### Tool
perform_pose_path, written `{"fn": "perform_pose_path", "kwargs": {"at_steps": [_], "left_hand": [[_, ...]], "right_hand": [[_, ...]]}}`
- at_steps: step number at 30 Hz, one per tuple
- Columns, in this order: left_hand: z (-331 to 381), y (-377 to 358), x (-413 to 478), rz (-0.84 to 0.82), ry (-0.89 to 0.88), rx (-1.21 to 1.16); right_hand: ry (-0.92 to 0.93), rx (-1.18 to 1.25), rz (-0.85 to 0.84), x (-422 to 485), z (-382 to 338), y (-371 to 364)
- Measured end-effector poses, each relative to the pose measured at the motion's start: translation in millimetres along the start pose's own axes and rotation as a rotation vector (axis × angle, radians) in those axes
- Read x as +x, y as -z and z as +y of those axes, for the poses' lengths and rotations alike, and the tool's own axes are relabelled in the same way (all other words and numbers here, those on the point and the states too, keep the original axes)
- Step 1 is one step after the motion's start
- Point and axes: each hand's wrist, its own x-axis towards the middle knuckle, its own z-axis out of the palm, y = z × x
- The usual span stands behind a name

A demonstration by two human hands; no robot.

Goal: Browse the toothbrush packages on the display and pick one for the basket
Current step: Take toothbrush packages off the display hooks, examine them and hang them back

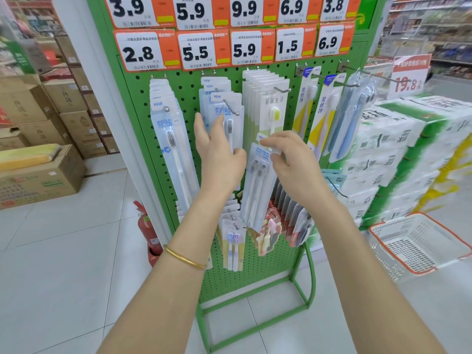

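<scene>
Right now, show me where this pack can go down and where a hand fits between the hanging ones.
Set-down: the basket, its mesh floor bare. Hand room: the pegboard strip between the left pack column and the NEW packs. Crowded: the lower rows under the right hand.

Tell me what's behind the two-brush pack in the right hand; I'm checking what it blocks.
Behind the two-brush pack, pinched at its top by the right hand, green pegboard and lower-row packs show around its edges. Whatever hangs directly behind it is covered.
</scene>
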Motion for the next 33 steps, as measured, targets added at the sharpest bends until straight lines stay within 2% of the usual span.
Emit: {"fn": "perform_pose_path", "kwargs": {"at_steps": [6, 11, 13, 17, 19, 23, 25, 27, 29, 33], "left_hand": [[-0.7, -3.8, -16.2, 0.015, -0.097, 0.034], [-4.9, -9.0, -47.3, 0.083, -0.144, -0.120], [-11.9, -14.4, -63.7, 0.060, -0.101, -0.212], [-22.7, -20.5, -87.0, -0.185, 0.104, -0.381], [-28.4, -23.7, -96.0, -0.229, 0.162, -0.409], [-43.1, -28.8, -110.1, -0.214, 0.311, -0.445], [-48.9, -30.5, -115.3, -0.187, 0.375, -0.483], [-54.2, -33.1, -119.8, -0.140, 0.423, -0.500], [-57.5, -35.7, -123.3, -0.094, 0.474, -0.530], [-58.1, -40.0, -129.2, -0.030, 0.458, -0.535]], "right_hand": [[0.066, 0.065, 0.144, -4.4, 0.8, 4.3], [0.035, 0.133, 0.137, -11.1, 2.0, 11.5], [0.002, 0.179, 0.113, -17.6, 4.8, 12.2], [-0.121, 0.328, 0.059, -31.6, 10.8, 2.2], [-0.199, 0.404, 0.045, -40.6, 12.5, -7.1], [-0.348, 0.613, 0.073, -63.9, 21.6, -28.7], [-0.491, 0.694, 0.080, -79.3, 27.8, -40.2], [-0.605, 0.689, -0.008, -97.4, 33.8, -53.3], [-0.622, 0.649, -0.119, -115.2, 32.9, -63.5], [-0.589, 0.631, 0.006, -134.9, 16.4, -74.5]]}}
